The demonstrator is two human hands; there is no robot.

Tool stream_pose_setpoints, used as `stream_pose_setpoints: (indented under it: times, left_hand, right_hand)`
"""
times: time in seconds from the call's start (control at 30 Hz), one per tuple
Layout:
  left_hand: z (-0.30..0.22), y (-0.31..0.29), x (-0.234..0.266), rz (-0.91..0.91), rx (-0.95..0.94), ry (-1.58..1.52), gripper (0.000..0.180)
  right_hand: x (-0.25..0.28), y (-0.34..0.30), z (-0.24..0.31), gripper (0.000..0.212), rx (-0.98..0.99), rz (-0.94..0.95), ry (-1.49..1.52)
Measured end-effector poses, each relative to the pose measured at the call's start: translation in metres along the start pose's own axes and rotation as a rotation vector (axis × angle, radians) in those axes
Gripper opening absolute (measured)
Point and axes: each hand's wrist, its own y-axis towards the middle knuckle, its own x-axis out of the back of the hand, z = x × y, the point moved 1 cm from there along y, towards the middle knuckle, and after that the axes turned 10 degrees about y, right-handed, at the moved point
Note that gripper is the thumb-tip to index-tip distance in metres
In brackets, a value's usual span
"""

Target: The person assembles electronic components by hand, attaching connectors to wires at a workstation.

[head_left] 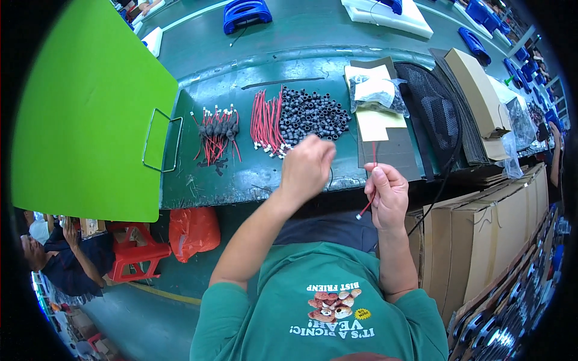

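Observation:
My right hand (pixel 388 194) is closed on a red wire (pixel 365 209) that has a small white connector at its lower end; the wire's other end sticks up above the fingers. Left of it, my left hand (pixel 306 168) is closed with fingertips together, close to the near edge of the bench. A thin dark strip shows below those fingers; whether they hold it I cannot make out. Just beyond that hand lies a heap of small black hollow cylinders (pixel 313 111). Loose red wires (pixel 265 123) with white connectors lie beside the heap. Further left are red wires with black lumps (pixel 218 129) around them.
A green panel (pixel 90 114) with a wire handle (pixel 162 141) rises at the left. Cardboard, a plastic bag (pixel 378 93) and a black mesh bag (pixel 432 99) lie on the right. Large cartons (pixel 481 234) stand beside me. A red stool (pixel 137 253) and a person are at lower left.

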Motion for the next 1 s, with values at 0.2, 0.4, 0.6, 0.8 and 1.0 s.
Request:
stream_pose_setpoints:
  times: [0.2, 0.4, 0.6, 0.8, 1.0]
  left_hand:
    - [0.011, 0.015, -0.022, 0.101, 0.002, 0.352, 0.008]
    - [0.006, 0.022, -0.018, 0.180, -0.031, 0.353, 0.011]
    - [0.007, 0.025, -0.020, 0.180, -0.114, 0.309, 0.009]
    - [-0.010, 0.002, 0.002, 0.285, 0.532, -1.122, 0.015]
    - [-0.021, -0.016, 0.007, 0.144, 0.672, -1.595, 0.016]
  right_hand:
    - [0.005, -0.005, -0.002, 0.015, -0.063, 0.052, -0.025]
    - [0.006, -0.003, -0.003, 0.014, -0.116, 0.087, -0.029]
    - [0.010, -0.002, -0.007, 0.010, -0.163, 0.082, -0.057]
    - [-0.001, -0.006, -0.006, 0.007, -0.109, 0.123, -0.041]
    - [-0.008, -0.006, -0.016, 0.006, 0.015, 0.096, -0.182]
